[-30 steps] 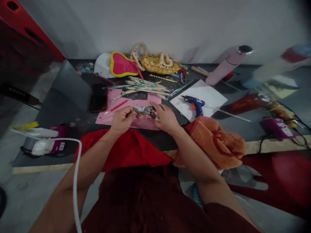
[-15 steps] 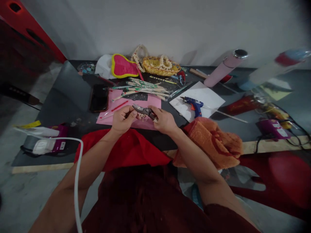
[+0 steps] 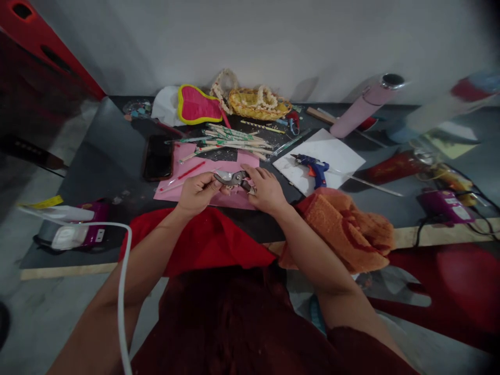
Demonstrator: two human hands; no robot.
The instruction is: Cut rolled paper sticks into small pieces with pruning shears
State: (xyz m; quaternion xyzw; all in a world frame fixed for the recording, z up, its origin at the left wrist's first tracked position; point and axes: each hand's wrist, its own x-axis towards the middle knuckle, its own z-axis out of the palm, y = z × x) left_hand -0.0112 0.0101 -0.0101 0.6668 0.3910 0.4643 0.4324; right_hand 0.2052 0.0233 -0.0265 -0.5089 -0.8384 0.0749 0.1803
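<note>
In my right hand (image 3: 269,191) is a pair of pruning shears (image 3: 233,178), its blades pointing left and parted. My left hand (image 3: 196,194) is closed in a pinch at the blade end; what lies between its fingers is too small and covered to make out. Both hands are over a pink sheet (image 3: 166,196), where small pale cut pieces show beneath the shears. Just beyond lies a loose pile of thin wooden sticks (image 3: 230,139), some with green wrapping. A red stick (image 3: 191,170) in clear plastic rests by my left hand.
A phone (image 3: 158,158) lies left. At the back are a pink-and-yellow shape (image 3: 198,105) and a wicker basket (image 3: 253,107). Right are a blue glue gun (image 3: 315,167) on a white board (image 3: 346,148), a pink flask (image 3: 365,107) and an orange towel (image 3: 344,229). A white cable (image 3: 122,291) crosses my left forearm.
The shears have turned, and their blades now show apart. The fingers of my right hand have loosened and stretched along the handles. My left hand stays nearly in place.
</note>
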